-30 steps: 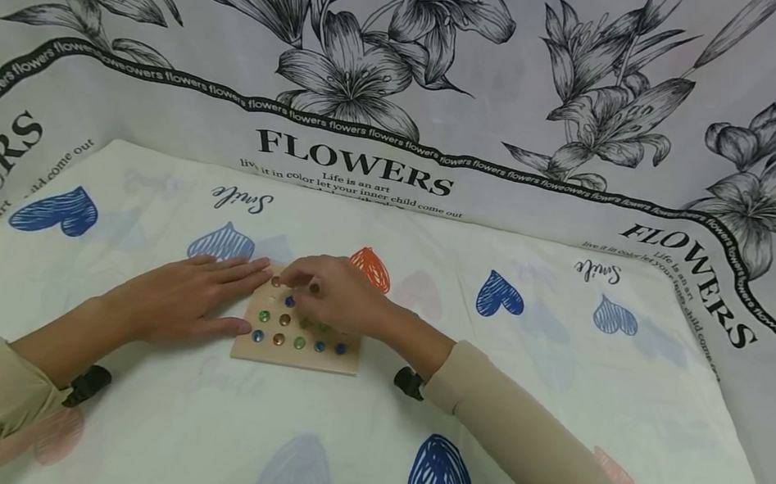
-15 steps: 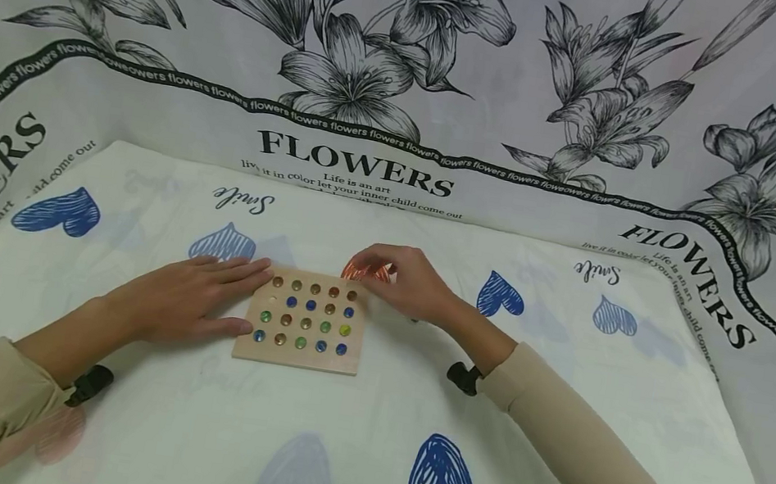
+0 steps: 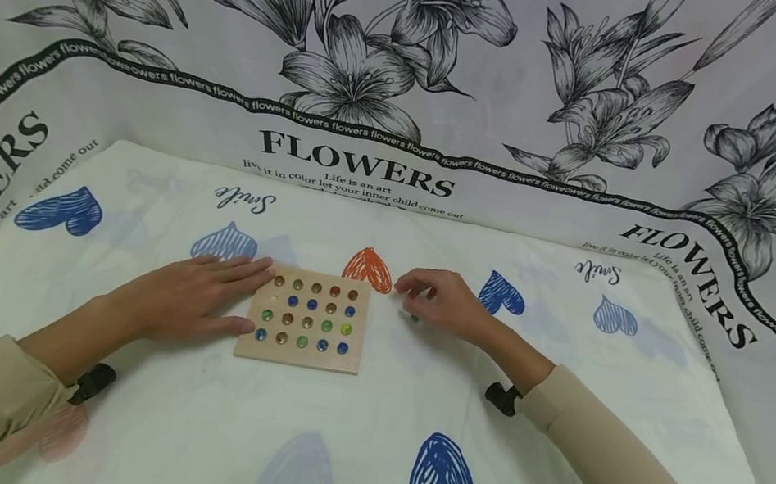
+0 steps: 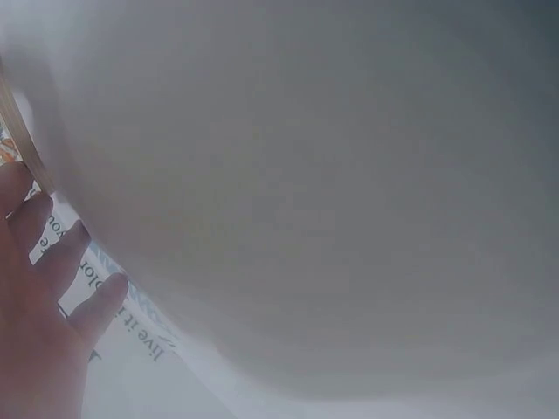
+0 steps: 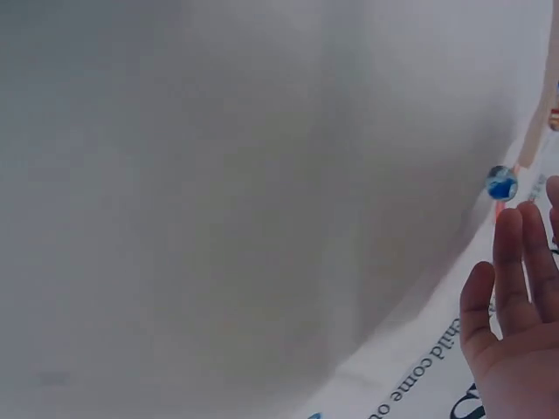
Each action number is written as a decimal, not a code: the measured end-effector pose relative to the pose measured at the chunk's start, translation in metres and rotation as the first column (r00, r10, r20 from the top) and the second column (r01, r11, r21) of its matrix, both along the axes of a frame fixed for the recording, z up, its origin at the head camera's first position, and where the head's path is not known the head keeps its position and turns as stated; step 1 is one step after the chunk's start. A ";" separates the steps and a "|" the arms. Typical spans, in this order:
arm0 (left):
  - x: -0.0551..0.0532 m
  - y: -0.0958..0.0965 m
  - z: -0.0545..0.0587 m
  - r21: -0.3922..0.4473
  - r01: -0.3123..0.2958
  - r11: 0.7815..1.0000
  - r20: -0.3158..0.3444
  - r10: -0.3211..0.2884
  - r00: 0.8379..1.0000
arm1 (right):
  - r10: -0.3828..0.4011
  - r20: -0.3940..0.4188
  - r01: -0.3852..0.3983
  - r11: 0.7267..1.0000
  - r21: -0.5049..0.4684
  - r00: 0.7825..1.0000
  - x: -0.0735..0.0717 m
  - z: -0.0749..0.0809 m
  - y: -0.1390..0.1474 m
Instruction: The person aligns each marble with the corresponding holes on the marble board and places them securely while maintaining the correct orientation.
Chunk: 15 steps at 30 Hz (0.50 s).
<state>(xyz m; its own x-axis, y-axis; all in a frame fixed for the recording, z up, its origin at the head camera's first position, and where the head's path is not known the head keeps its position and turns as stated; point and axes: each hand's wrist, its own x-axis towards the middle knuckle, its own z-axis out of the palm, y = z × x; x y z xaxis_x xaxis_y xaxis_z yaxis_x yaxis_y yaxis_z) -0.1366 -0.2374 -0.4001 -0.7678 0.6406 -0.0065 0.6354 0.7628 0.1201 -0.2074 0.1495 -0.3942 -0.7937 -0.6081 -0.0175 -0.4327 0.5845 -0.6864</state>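
Note:
In the head view a wooden board (image 3: 297, 357) lies flat on the cloth, its rows of marbles (image 3: 310, 305) blue, green, yellow and amber. The second row's left end shows a pale hollow. My left hand (image 3: 194, 299) rests at the board's left side, fingers extended, fingertips at the upper left corner and thumb at the lower left edge. To the right of the board, my right hand (image 3: 449, 304) hovers with loosely bent fingers. Just below those fingers sits a loose marble (image 3: 414, 318). The right wrist view shows this blue and clear marble (image 5: 502, 183) just beyond the fingertips.
A white cloth (image 3: 183, 428) printed with hearts covers the table. Behind it hangs a floral curtain (image 3: 204, 117) with black lettering. Dark wrist cameras are strapped on both wrists.
My right hand has moved from over the board's upper part to the right, off the board and beside the loose marble. My left hand stays in place.

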 end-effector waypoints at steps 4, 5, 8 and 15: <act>0.001 0.000 0.000 -0.002 0.000 1.000 0.000 0.000 1.000 | 0.018 -0.005 -0.018 1.000 -0.001 1.000 0.001 -0.005 0.011; 0.001 0.000 0.001 0.000 0.001 1.000 -0.001 -0.001 1.000 | 0.021 -0.004 -0.021 1.000 -0.001 1.000 0.001 -0.006 0.014; 0.001 0.000 0.000 0.004 0.004 1.000 -0.003 -0.004 1.000 | 0.027 0.007 -0.027 1.000 0.001 1.000 0.003 -0.007 0.019; 0.000 0.000 0.000 0.001 -0.001 1.000 0.002 0.001 1.000 | 0.011 0.061 -0.013 0.999 0.036 0.998 0.006 -0.008 0.025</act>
<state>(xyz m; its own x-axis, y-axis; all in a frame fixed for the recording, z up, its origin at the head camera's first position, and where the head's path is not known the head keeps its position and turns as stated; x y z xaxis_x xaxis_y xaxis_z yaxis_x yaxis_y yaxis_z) -0.1361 -0.2371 -0.4002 -0.7682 0.6401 -0.0077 0.6346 0.7631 0.1221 -0.2012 0.1747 -0.4026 -0.7830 -0.6157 -0.0880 -0.3979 0.6047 -0.6899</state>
